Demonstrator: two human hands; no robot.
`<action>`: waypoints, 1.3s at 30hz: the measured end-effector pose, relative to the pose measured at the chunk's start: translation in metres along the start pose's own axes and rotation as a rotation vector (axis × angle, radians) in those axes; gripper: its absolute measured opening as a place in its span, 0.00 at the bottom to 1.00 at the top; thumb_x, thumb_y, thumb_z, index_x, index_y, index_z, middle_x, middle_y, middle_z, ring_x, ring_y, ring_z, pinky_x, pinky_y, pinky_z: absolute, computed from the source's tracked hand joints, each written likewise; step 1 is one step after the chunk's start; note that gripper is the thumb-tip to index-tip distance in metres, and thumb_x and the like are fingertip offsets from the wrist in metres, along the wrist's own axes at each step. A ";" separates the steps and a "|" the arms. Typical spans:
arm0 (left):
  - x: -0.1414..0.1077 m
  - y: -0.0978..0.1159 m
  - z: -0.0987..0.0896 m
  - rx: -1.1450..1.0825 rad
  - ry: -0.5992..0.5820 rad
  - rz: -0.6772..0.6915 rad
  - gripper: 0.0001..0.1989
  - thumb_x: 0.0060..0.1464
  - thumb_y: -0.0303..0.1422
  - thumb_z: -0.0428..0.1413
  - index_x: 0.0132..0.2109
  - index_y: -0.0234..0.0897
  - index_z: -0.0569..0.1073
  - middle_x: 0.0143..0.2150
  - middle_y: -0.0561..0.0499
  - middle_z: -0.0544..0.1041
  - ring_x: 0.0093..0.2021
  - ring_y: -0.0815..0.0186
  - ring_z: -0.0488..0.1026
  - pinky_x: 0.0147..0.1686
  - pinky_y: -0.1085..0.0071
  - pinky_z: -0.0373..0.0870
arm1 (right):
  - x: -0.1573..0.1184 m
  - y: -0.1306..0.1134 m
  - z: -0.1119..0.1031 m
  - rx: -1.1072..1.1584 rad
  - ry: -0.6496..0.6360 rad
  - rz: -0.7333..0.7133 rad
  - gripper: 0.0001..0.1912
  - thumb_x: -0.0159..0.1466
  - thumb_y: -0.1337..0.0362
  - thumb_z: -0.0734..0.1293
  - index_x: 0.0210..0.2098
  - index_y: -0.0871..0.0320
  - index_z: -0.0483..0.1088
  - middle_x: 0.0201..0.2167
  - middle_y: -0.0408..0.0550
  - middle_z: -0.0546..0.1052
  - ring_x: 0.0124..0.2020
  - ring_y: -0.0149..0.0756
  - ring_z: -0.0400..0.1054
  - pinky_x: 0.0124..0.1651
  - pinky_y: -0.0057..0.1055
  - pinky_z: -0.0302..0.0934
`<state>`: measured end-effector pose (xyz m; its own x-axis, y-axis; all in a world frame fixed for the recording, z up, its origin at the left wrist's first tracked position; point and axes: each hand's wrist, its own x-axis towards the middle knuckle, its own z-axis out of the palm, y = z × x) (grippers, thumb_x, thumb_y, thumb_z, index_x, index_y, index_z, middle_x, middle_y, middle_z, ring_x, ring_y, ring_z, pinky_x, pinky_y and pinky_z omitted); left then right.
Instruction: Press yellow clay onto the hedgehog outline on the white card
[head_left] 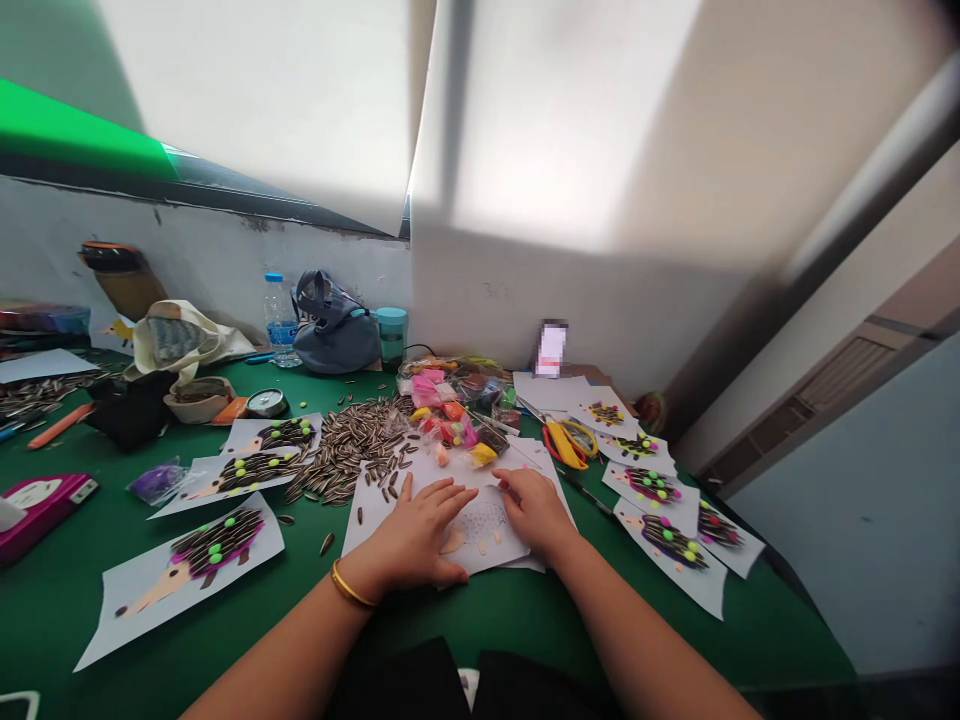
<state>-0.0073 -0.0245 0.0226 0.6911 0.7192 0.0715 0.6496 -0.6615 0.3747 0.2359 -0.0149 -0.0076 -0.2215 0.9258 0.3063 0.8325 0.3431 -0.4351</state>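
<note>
A white paper [491,515] with a dotted hedgehog outline and pale peach pieces lies in front of me on other white sheets. My left hand [420,530], with a gold bangle at the wrist, rests open on its left side, fingers spread. My right hand [536,508] lies on its right side, fingers slightly bent and apart, with nothing visible in them. Striped sunflower seeds [349,445] are heaped beyond my left hand. Small bags of coloured clay [450,410] lie past the paper.
Hedgehog pictures with seed spines stand at left [217,550] and right [667,545]. Yellow scissors [566,443] lie right of the clay. A water bottle [280,325], a blue bag [334,325] and a phone [551,350] stand by the wall. A magenta box [45,510] sits far left.
</note>
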 end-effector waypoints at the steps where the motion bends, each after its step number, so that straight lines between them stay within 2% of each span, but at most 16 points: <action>1: 0.000 0.000 0.000 -0.004 0.000 0.006 0.51 0.40 0.47 0.66 0.68 0.50 0.52 0.68 0.45 0.60 0.68 0.45 0.53 0.63 0.35 0.25 | 0.000 0.000 0.000 0.015 0.007 0.003 0.21 0.62 0.72 0.61 0.53 0.53 0.70 0.43 0.47 0.77 0.47 0.39 0.68 0.54 0.38 0.57; 4: 0.000 -0.001 -0.002 -0.010 0.015 0.017 0.51 0.39 0.49 0.66 0.68 0.49 0.53 0.68 0.44 0.60 0.68 0.45 0.53 0.64 0.36 0.25 | 0.001 -0.001 0.000 0.042 0.034 0.015 0.21 0.62 0.73 0.60 0.53 0.53 0.70 0.41 0.47 0.76 0.44 0.38 0.69 0.50 0.36 0.61; 6: 0.001 -0.003 -0.003 -0.009 0.058 0.004 0.47 0.43 0.49 0.64 0.68 0.47 0.54 0.67 0.43 0.62 0.67 0.46 0.55 0.65 0.39 0.26 | 0.002 0.001 0.001 0.054 0.067 0.027 0.21 0.62 0.73 0.59 0.52 0.54 0.70 0.41 0.48 0.76 0.43 0.38 0.69 0.48 0.35 0.62; 9: 0.005 -0.010 -0.002 0.012 0.180 -0.068 0.31 0.58 0.43 0.54 0.65 0.44 0.59 0.65 0.43 0.66 0.65 0.53 0.60 0.67 0.43 0.28 | 0.005 0.006 0.002 0.077 0.136 0.055 0.20 0.62 0.73 0.58 0.50 0.54 0.71 0.42 0.49 0.75 0.44 0.39 0.69 0.48 0.35 0.63; 11: 0.009 -0.015 0.000 0.038 0.226 -0.132 0.23 0.61 0.34 0.49 0.63 0.44 0.62 0.63 0.44 0.68 0.63 0.56 0.63 0.67 0.43 0.31 | 0.006 0.010 0.003 0.094 0.166 0.078 0.19 0.62 0.73 0.58 0.49 0.55 0.72 0.43 0.49 0.75 0.45 0.39 0.69 0.49 0.35 0.63; 14: 0.012 -0.019 0.003 0.077 0.235 -0.205 0.23 0.58 0.25 0.46 0.60 0.43 0.66 0.62 0.45 0.70 0.62 0.58 0.65 0.66 0.42 0.33 | 0.009 0.013 0.005 0.114 0.158 0.095 0.19 0.62 0.72 0.58 0.49 0.55 0.72 0.44 0.49 0.74 0.45 0.38 0.70 0.50 0.35 0.64; 17: 0.012 -0.021 0.005 0.104 0.221 -0.215 0.25 0.57 0.22 0.44 0.60 0.43 0.66 0.61 0.44 0.70 0.62 0.58 0.65 0.66 0.41 0.33 | 0.011 0.012 0.005 0.117 0.130 0.092 0.19 0.62 0.72 0.58 0.49 0.56 0.72 0.43 0.50 0.75 0.46 0.39 0.69 0.50 0.36 0.64; 25: 0.012 -0.025 0.010 0.106 0.260 -0.215 0.23 0.57 0.22 0.44 0.56 0.42 0.69 0.54 0.45 0.76 0.56 0.58 0.69 0.66 0.42 0.36 | 0.011 0.015 0.008 0.137 0.114 0.074 0.18 0.63 0.71 0.59 0.49 0.56 0.72 0.42 0.50 0.75 0.47 0.39 0.69 0.50 0.37 0.65; 33: 0.012 -0.023 0.008 0.107 0.262 -0.189 0.20 0.57 0.23 0.45 0.52 0.43 0.72 0.54 0.47 0.76 0.56 0.58 0.71 0.67 0.44 0.35 | 0.009 0.013 0.007 0.163 0.136 0.033 0.17 0.63 0.70 0.59 0.49 0.55 0.72 0.45 0.50 0.75 0.49 0.39 0.68 0.55 0.38 0.62; 39: 0.012 -0.019 0.007 0.117 0.268 -0.191 0.19 0.58 0.24 0.45 0.51 0.45 0.72 0.53 0.48 0.77 0.55 0.59 0.71 0.67 0.44 0.34 | 0.019 0.011 0.001 0.035 0.169 -0.015 0.17 0.63 0.70 0.61 0.49 0.54 0.72 0.48 0.51 0.73 0.51 0.43 0.65 0.56 0.42 0.60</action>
<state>-0.0095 -0.0047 0.0097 0.4559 0.8522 0.2566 0.8019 -0.5184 0.2969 0.2409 0.0062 -0.0073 -0.1427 0.8815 0.4501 0.8108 0.3649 -0.4577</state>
